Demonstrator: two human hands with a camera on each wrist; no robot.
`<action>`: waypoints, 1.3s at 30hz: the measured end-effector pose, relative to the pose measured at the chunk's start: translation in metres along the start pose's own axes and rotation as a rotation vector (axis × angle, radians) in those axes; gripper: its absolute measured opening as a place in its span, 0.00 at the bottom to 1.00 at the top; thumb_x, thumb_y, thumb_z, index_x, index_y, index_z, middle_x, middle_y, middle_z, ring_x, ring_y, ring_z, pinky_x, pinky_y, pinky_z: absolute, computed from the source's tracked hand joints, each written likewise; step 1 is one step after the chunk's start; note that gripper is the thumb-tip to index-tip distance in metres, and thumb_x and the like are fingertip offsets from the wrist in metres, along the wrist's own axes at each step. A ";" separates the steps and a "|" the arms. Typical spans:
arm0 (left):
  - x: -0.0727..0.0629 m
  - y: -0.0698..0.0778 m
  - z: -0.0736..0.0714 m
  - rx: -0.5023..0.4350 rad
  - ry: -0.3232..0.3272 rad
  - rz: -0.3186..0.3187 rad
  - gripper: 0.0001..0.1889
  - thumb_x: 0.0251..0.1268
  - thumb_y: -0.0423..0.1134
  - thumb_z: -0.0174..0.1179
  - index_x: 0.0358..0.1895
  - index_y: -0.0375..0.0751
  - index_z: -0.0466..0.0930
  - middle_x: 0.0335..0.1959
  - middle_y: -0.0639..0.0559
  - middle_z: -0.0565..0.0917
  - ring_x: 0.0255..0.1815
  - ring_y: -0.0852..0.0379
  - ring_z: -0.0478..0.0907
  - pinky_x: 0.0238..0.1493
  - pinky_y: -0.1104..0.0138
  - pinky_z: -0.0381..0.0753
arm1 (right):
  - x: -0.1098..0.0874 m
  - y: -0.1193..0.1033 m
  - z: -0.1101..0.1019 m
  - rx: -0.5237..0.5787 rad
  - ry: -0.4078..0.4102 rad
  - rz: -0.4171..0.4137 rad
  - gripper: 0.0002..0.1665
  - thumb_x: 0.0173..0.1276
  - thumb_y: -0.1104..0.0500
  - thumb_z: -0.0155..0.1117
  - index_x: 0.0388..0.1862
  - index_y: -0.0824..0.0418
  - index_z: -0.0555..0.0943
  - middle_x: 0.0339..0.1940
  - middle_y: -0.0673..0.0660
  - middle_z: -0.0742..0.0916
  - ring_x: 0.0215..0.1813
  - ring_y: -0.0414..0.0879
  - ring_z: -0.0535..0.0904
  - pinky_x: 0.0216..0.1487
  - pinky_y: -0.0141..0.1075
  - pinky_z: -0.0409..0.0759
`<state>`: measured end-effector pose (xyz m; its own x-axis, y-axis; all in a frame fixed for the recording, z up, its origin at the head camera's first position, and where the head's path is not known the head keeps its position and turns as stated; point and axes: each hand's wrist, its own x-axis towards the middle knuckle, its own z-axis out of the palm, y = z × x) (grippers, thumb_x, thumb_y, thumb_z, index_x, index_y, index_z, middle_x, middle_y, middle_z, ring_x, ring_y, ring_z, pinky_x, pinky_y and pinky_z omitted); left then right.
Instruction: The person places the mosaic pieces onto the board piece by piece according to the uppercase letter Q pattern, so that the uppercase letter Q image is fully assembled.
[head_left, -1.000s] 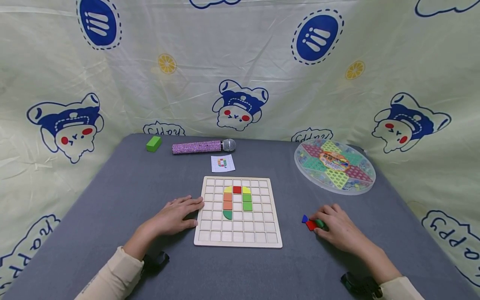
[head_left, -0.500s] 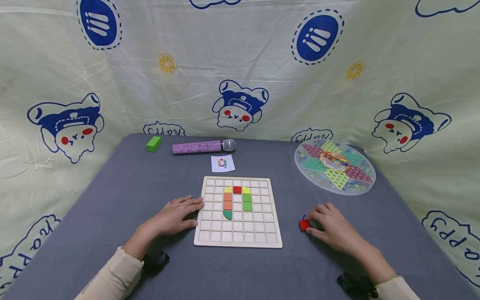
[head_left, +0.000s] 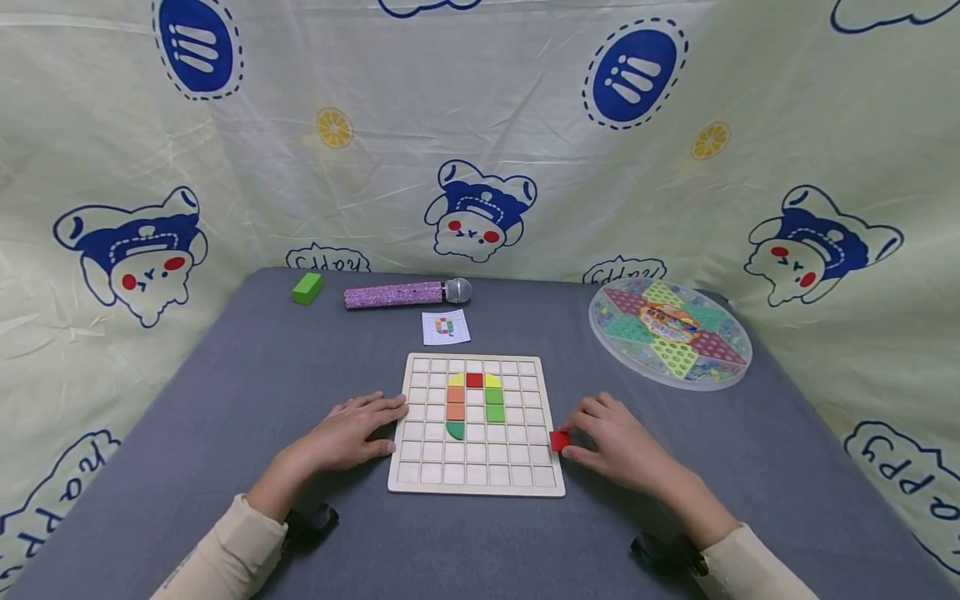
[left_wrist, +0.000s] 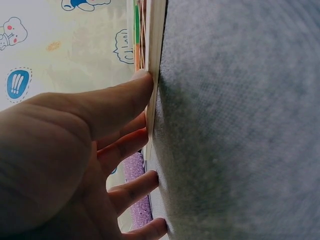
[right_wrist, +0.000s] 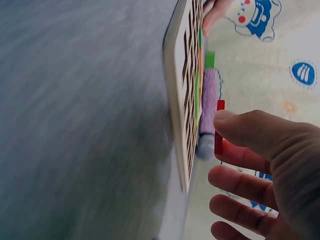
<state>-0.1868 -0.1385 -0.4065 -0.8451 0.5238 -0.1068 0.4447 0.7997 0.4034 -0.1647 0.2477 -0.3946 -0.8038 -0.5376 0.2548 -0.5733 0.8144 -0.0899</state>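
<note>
A wooden grid board lies flat on the table. In its cells sit a red square, yellow rounded tiles, orange squares, light green squares and a dark green quarter-round tile. My left hand touches the board's left edge with thumb and fingers, the other fingertips on the cloth in the left wrist view. Between thumb and index finger, my right hand pinches a red square tile, raised beside the board's right edge, the remaining fingers spread loosely.
Behind the board lies a pattern card. A purple glittery microphone and a green block are at the back of the grey-clothed table. At the back right sits a round Chinese checkers board.
My right hand has moved left, carrying the red tile from the table's right side to the board's edge. The blue and green pieces near it no longer show. My left hand has stayed still.
</note>
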 end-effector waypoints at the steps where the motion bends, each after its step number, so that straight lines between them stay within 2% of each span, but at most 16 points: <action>1: 0.000 0.000 0.000 0.000 0.000 0.000 0.30 0.66 0.46 0.57 0.70 0.44 0.64 0.73 0.49 0.62 0.75 0.39 0.53 0.65 0.34 0.52 | 0.003 -0.003 0.001 0.006 0.000 -0.007 0.14 0.52 0.49 0.74 0.36 0.51 0.83 0.36 0.47 0.80 0.41 0.41 0.69 0.42 0.39 0.71; 7: 0.000 -0.001 0.000 -0.001 -0.003 -0.001 0.30 0.66 0.46 0.57 0.70 0.45 0.64 0.73 0.49 0.62 0.75 0.39 0.53 0.65 0.33 0.52 | 0.023 -0.021 0.008 0.011 0.015 -0.067 0.14 0.52 0.49 0.74 0.36 0.52 0.84 0.36 0.48 0.81 0.41 0.42 0.70 0.44 0.39 0.70; 16: -0.001 -0.002 0.000 -0.012 0.002 0.008 0.30 0.66 0.46 0.57 0.70 0.45 0.64 0.73 0.49 0.62 0.75 0.39 0.53 0.65 0.34 0.52 | 0.048 -0.043 0.019 0.020 -0.003 -0.101 0.13 0.55 0.47 0.71 0.35 0.52 0.84 0.36 0.47 0.81 0.41 0.43 0.70 0.45 0.40 0.71; 23: -0.001 -0.003 0.000 -0.011 0.004 0.014 0.30 0.66 0.46 0.57 0.70 0.45 0.64 0.74 0.49 0.62 0.75 0.39 0.53 0.65 0.34 0.52 | 0.062 -0.055 0.030 -0.004 0.040 -0.141 0.13 0.53 0.47 0.73 0.32 0.52 0.85 0.33 0.48 0.81 0.38 0.43 0.70 0.40 0.37 0.70; 31: -0.002 -0.003 0.000 -0.015 0.009 0.021 0.29 0.66 0.45 0.57 0.70 0.44 0.64 0.73 0.48 0.62 0.75 0.39 0.53 0.65 0.34 0.52 | 0.073 -0.059 0.041 -0.038 0.038 -0.132 0.13 0.52 0.46 0.73 0.32 0.51 0.84 0.31 0.47 0.81 0.36 0.43 0.70 0.36 0.34 0.68; 39: -0.002 -0.002 0.000 -0.016 0.006 0.019 0.29 0.66 0.45 0.57 0.70 0.44 0.64 0.73 0.48 0.62 0.75 0.39 0.52 0.65 0.34 0.51 | 0.077 -0.062 0.042 -0.018 -0.024 -0.091 0.11 0.54 0.47 0.72 0.33 0.50 0.85 0.32 0.47 0.80 0.37 0.42 0.68 0.37 0.34 0.66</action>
<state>-0.1859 -0.1409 -0.4065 -0.8383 0.5371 -0.0934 0.4560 0.7847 0.4199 -0.1978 0.1465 -0.4096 -0.7521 -0.6146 0.2378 -0.6415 0.7655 -0.0504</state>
